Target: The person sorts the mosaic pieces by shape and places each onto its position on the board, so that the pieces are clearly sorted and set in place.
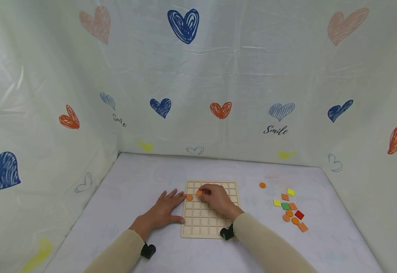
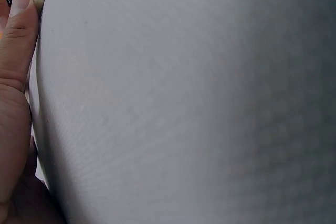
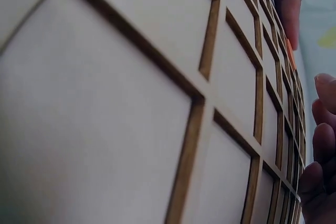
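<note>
Orange disc [image 1: 199,193] pinched in right hand [image 1: 218,198], wooden grid board [image 1: 200,222] beneath, left hand [image 1: 164,209] spread alongside.

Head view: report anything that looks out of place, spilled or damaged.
Nothing looks spilled or damaged. One orange disc stands out mildly: it lies apart from the loose cluster of coloured pieces to the right of the grid board.

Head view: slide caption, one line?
Right hand pinching an orange disc at a wooden grid board, left hand against its left edge, loose colored pieces to the right.
</note>
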The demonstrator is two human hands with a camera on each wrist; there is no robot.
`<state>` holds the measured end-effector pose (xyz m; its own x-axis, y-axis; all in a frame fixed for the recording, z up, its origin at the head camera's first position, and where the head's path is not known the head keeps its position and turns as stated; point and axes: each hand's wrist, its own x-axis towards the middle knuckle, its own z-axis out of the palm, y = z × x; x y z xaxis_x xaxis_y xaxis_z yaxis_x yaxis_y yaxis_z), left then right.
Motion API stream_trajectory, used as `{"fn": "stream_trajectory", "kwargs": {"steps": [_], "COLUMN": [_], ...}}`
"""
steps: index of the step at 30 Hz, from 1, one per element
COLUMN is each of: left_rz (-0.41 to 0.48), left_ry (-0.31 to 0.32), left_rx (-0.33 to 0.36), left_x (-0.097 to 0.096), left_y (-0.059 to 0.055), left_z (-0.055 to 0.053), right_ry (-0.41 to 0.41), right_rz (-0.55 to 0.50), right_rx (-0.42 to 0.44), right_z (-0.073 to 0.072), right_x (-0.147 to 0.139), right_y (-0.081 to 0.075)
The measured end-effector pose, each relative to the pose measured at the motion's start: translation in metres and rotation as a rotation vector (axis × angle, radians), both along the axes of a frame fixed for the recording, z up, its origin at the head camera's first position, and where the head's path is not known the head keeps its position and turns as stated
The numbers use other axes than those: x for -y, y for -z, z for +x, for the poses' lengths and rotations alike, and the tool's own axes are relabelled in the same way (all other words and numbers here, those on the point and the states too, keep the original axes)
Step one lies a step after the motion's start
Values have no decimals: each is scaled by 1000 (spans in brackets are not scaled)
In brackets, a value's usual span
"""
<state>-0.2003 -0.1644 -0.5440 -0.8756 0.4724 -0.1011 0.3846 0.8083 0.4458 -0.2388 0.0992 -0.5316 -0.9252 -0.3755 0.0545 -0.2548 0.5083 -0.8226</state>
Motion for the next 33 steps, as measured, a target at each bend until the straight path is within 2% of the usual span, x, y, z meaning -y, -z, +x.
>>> {"fn": "stream_trajectory", "kwargs": {"steps": [7,24,33], "left_rz": [-5,-13,2], "left_ry": [3,-6,-6], "left_rx": [1,0,3], "left_x": [0,-2,-2], "left_y": [-1,-2,-3], "left_z": [1,2,3], "right_ry": [-8,-6,-2], "right_rz": [51,153,161], "right_rx": [-45,-118,-108], "right_z": [0,2,1], "right_x": [5,12,12], "right_y": [7,10,12]}}
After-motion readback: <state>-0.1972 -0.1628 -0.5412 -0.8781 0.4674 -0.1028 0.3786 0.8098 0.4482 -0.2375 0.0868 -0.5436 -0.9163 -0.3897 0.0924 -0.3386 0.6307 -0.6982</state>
